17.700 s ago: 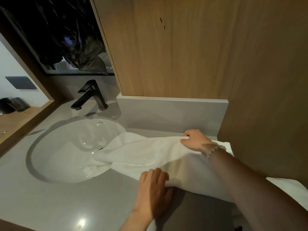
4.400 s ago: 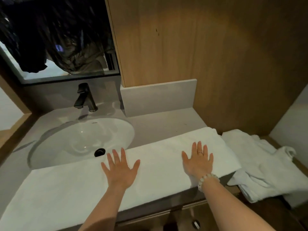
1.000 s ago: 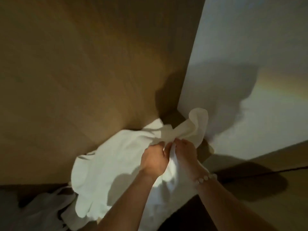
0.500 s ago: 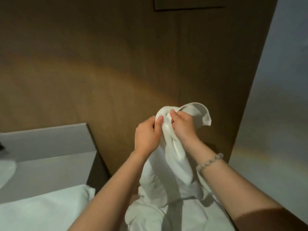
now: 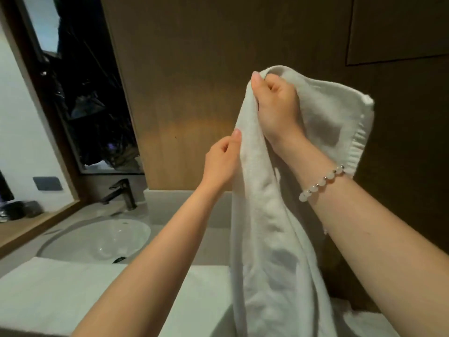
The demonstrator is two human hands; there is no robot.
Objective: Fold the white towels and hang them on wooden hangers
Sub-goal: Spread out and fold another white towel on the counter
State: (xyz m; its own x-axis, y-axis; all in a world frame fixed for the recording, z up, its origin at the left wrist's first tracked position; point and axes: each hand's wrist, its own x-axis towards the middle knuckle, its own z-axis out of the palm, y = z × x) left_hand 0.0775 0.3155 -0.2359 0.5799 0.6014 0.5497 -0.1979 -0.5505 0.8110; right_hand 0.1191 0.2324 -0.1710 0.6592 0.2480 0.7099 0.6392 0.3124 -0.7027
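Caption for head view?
A white towel held up by the left hand and right hand; a folded towel lies by the sink.

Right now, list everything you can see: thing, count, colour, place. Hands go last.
hanging towel: one, white, held up right of centre, draping down below the counter edge
folded towel: one, white, flat on the counter's front, before the basin
sink basin: one, white, round, set in the counter at left
faucet: one, black, behind the basin
counter: one, grey, across the lower view
wood panel: one, brown, wall behind the counter
mirror: one, dark reflection, upper left
bead bracelet: one, white, on the right wrist
left hand: pinches the hanging towel's edge
right hand: grips the hanging towel's top
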